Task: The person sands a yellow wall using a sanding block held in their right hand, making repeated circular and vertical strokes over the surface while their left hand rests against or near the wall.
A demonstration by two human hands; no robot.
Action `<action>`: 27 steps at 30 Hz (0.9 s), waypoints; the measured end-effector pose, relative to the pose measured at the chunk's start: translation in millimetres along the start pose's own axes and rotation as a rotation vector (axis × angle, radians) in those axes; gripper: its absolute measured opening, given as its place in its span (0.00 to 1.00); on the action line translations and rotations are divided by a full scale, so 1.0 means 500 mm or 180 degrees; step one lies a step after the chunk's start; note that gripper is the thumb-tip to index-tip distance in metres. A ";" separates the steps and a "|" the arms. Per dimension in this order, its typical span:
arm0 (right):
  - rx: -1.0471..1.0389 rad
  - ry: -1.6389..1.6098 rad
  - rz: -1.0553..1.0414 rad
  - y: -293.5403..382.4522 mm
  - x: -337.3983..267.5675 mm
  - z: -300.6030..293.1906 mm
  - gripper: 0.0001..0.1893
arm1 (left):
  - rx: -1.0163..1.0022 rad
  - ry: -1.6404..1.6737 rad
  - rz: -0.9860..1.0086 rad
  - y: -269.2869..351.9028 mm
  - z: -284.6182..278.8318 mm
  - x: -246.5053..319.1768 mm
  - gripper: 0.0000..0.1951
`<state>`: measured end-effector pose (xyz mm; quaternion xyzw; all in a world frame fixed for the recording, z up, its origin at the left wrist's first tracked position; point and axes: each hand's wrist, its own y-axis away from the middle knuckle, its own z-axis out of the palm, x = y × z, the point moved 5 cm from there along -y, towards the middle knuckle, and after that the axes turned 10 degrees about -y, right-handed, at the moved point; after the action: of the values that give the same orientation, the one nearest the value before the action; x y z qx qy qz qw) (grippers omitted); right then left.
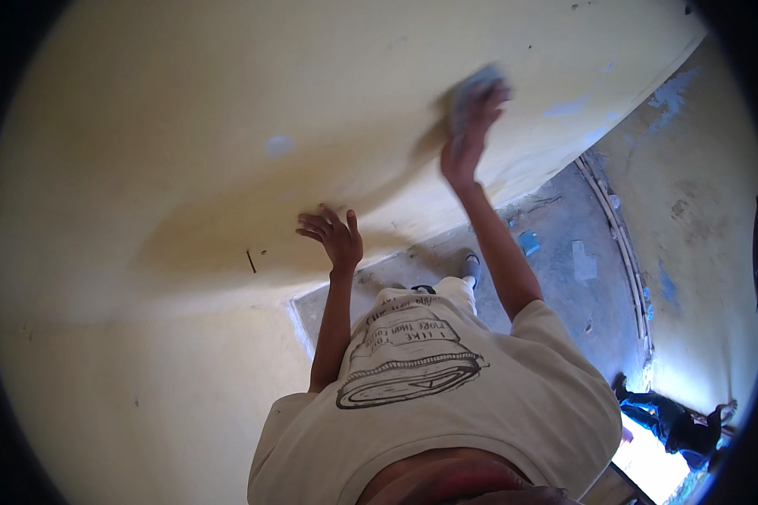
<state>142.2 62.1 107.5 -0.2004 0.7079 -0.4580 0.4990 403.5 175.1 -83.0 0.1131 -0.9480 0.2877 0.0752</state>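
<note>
My right hand [474, 129] is raised against a yellow painted wall [196, 95] and is blurred. Its fingers hold a flat grey pad or sheet [464, 101] to the wall; blur hides what exactly it is. Lower and to the left, my left hand [336, 238] has its fingers spread, with the tips at or very near the wall, and holds nothing. A nail [251, 261] sticks out of the wall to the left of that hand. Between the two hands and further left, a pale patch [280, 146] marks the paint.
Long thin poles [616, 233] lie on the concrete floor [543, 214] along the opposite wall [701, 221]. A blue piece [529, 243] and a pale flat piece [584, 260] are on the floor. At lower right, another person [676, 423] is by a bright doorway [654, 461], one hand at the opposite wall.
</note>
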 end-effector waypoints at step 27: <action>-0.1534 0.1218 -0.0830 0.035 -0.018 -0.010 0.34 | -0.0915 -0.0066 -0.0165 -0.002 -0.057 0.013 0.41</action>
<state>144.6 79.9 97.6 -0.3119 0.8451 -0.3667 0.2325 399.6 189.3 -57.7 0.1286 -0.9769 0.1457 0.0883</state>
